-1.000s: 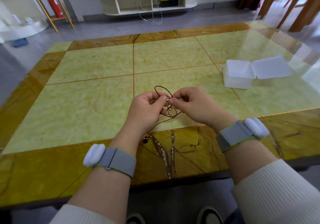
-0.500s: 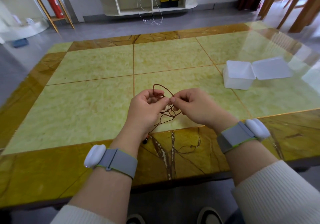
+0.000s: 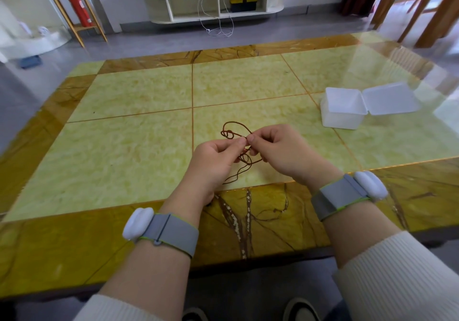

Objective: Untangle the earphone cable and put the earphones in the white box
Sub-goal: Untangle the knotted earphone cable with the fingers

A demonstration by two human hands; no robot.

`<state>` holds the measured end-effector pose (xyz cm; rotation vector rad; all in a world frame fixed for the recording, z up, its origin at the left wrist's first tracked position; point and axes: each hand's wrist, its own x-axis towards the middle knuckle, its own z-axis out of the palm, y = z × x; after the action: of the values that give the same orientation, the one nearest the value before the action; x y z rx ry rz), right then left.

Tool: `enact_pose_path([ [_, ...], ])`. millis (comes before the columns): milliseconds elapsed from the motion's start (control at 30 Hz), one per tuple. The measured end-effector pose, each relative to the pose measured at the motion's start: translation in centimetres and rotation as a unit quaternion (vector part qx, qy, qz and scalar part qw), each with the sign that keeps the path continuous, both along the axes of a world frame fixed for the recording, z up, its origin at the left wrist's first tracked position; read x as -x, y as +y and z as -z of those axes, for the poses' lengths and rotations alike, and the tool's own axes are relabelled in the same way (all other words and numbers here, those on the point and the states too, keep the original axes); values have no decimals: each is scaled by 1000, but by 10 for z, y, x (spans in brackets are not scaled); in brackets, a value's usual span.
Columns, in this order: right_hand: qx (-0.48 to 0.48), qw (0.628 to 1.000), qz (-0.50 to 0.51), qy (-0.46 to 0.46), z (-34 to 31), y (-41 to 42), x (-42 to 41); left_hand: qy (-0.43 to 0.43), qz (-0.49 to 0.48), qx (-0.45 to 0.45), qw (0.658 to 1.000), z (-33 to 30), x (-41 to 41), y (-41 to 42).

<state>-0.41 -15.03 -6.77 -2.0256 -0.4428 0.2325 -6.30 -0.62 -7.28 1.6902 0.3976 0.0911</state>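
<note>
Above the near half of the green and amber tabletop, we see a person's left hand and right hand meet fingertip to fingertip, each pinching the tangled brown earphone cable. Loops of the cable rise beyond the fingertips, and more strands hang between the palms, trailing down toward the tabletop's near amber border. The white box stands open on the tabletop, well apart from the hands to the right and farther back, its lid folded out flat on its right side. We cannot make out the earbuds themselves. Grey wristbands circle both wrists.
</note>
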Motion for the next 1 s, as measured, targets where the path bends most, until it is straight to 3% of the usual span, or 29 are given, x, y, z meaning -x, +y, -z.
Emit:
enact_pose_path([
  [200, 14, 1000, -18, 18, 0, 1, 1, -77, -59, 2, 995, -3, -1, -3],
  [333, 19, 999, -9, 34, 5, -1, -2, -63, -123, 20, 990, -5, -5, 2],
  [533, -25, 1000, -12, 13, 1, 1, 1, -22, -58, -12, 998, -2, 0, -2],
  [767, -2, 999, -40, 14, 4, 2, 1, -75, -66, 29, 995, -4, -1, 0],
  [1000, 7, 999, -47, 20, 1, 6, 5, -113, -99, 3, 989, -6, -2, -2],
])
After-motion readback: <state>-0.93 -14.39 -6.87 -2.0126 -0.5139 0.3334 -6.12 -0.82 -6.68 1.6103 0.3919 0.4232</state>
